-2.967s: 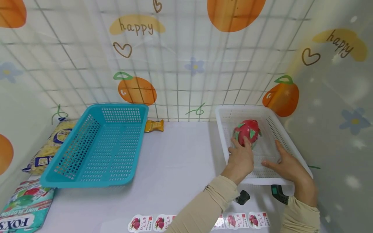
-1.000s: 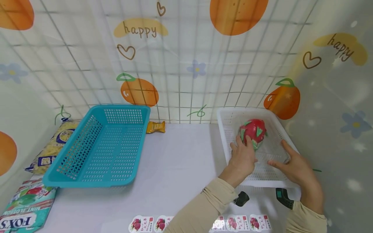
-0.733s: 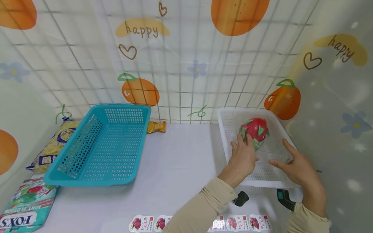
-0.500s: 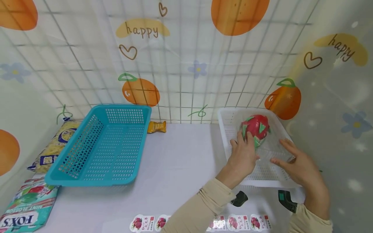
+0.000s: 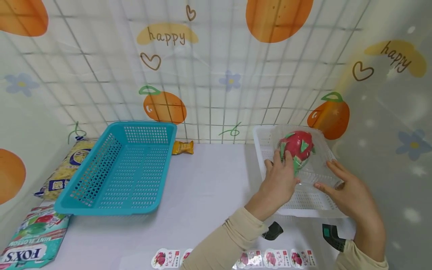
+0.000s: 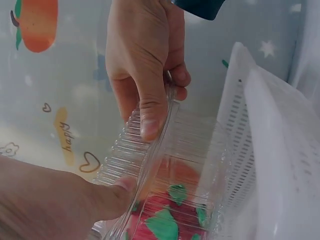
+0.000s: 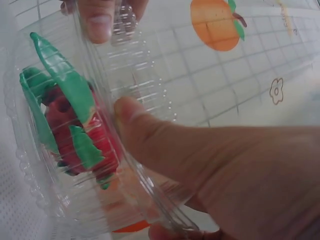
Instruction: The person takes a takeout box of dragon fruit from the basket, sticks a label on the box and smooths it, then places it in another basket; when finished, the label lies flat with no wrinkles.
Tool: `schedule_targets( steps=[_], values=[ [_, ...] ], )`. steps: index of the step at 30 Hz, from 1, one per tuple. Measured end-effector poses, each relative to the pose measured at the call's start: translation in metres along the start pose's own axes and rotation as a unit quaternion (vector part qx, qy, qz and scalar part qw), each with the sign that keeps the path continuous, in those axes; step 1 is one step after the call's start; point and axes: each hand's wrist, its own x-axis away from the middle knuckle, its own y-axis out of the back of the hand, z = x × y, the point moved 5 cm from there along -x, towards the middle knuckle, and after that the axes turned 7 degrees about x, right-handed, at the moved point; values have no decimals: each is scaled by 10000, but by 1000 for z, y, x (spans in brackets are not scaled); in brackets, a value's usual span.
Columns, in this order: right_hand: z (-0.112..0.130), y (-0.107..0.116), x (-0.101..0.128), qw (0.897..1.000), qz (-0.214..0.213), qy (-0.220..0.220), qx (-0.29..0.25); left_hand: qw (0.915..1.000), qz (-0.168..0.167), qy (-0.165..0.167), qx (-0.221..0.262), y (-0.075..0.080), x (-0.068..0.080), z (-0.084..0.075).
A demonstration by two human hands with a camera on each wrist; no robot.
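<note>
A clear plastic clamshell box (image 5: 318, 161) with a red dragon fruit (image 5: 297, 143) inside is held over the white basket (image 5: 259, 157). My left hand (image 5: 276, 185) grips the box's near left side, its fingers in front of the fruit. At the near right corner my right hand (image 5: 354, 195) pinches the rim between thumb and fingers. In the left wrist view both thumbs press on the ribbed edge, where the lid and base rims (image 6: 167, 117) lie together. Green leaf tips (image 7: 65, 75) on the fruit show through the plastic in the right wrist view.
A teal basket (image 5: 162, 176) stands on the left of the white table. Around it lie a yellow pasta bag (image 5: 72, 165), a teal FOX'S bag (image 5: 40, 232) and a small orange packet (image 5: 183, 147). Dragon fruit stickers (image 5: 276, 258) line the front.
The box with the dragon fruit has come up and slightly right from inside the white basket and now overlaps its back rim. The right fingers have closed in on the box's corner.
</note>
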Motion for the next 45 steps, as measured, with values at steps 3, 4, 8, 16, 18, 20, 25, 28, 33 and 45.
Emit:
schedule_targets(
  steps=[3, 4, 8, 16, 18, 20, 25, 28, 33, 45],
  values=[
    [6, 3, 1, 10000, -71, 31, 13, 10000, -1, 5, 99, 6, 3, 1],
    [8, 4, 1, 9999, -103, 41, 24, 9999, -8, -2, 135, 8, 4, 1],
    [15, 7, 3, 9998, -184, 115, -23, 9997, -74, -101, 225, 15, 7, 2],
    [31, 12, 7, 9986, -464, 253, -52, 9998, -113, -33, 177, 29, 17, 6],
    [36, 11, 7, 9983, -522, 262, -60, 9998, -80, 73, 179, 32, 19, 9],
    [41, 11, 8, 9979, -567, 292, -85, 9996, -58, 178, 191, 35, 21, 12],
    [54, 10, 10, 9970, -624, 417, -170, 9991, -39, 355, 225, 41, 28, 19],
    [60, 12, 11, 9965, -661, 476, -164, 9990, -71, 362, 240, 44, 32, 23],
    [70, 13, 14, 9958, -752, 499, -168, 9991, -170, 308, 230, 51, 40, 27],
    [99, 5, 18, 9951, -737, 636, -193, 9974, -459, 78, 544, 67, 60, 47]
  ],
)
